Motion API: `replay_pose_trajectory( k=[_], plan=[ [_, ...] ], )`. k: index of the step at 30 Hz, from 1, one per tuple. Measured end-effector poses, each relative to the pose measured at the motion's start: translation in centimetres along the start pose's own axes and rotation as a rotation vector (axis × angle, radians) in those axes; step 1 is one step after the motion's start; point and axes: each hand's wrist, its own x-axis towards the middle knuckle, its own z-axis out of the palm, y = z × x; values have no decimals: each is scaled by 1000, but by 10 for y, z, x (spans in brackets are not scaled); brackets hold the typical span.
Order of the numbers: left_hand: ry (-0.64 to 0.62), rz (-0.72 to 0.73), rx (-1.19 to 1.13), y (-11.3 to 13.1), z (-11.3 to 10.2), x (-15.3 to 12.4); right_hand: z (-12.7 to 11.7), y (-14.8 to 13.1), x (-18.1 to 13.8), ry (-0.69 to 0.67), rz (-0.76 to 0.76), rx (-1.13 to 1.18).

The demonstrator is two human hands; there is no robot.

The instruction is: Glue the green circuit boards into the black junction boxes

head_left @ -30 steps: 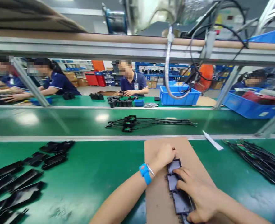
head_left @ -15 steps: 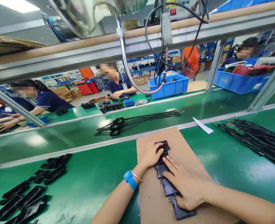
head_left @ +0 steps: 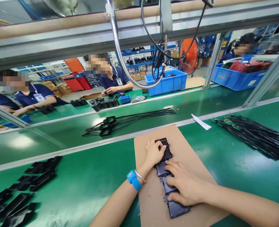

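A long black plastic tray part (head_left: 174,208) with several square cells lies on a brown cardboard sheet (head_left: 188,151) on the green bench. My left hand (head_left: 153,153), with a blue wristband, presses on the part's far end, fingers curled over it. My right hand (head_left: 185,186) lies flat on the middle of the part, fingers spread. The near end of the part shows beyond my right hand. Both hands touch the part; neither lifts it.
Black plastic parts (head_left: 26,189) are heaped at the left. A bundle of black wired boards (head_left: 255,135) lies at the right, another bundle (head_left: 120,121) on the conveyor. A paper slip (head_left: 200,122), a blue bin (head_left: 166,82) and several seated workers are beyond.
The view has tilted and shifted, so the bench appears slanted. My left hand slid to the part's far end, and my right hand moved up onto its middle, uncovering the near end.
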Motion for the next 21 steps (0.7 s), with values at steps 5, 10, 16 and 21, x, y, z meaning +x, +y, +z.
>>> replay_pose_trajectory(
  k=[5,10,16,21],
  plan=[
    [-16,74,-11,-11,-2,1,-11,9,-4,6,9,-44],
    [53,100,-31,-17,2,0,-1,8,-5,51,-101,-120],
    [110,115,-73,-24,10,10,-70,91,-31,240,319,-179],
    [185,50,-89,-27,10,10,-152,198,-109,484,890,-297]
  ],
)
